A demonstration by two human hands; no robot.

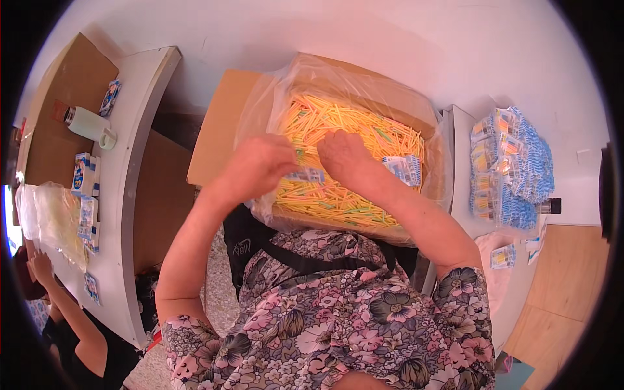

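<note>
A cardboard box (224, 123) lined with a clear plastic bag holds a heap of thin yellow, orange and green sticks (338, 130). Both my hands are over the heap. My left hand (263, 159) pinches a small blue-and-white packet (305, 175) with sticks in it. My right hand (343, 155) is curled just right of it, fingers down among the sticks near the packet's top; what it grips is hidden. Another blue-and-white packet (403, 169) lies on the sticks at the right.
A stack of filled blue packets (513, 166) sits on the white table at the right. The white table (130, 130) at left carries a bottle (88, 123), small packets (84, 175) and a plastic bag. Another person's arm (65, 305) is at lower left.
</note>
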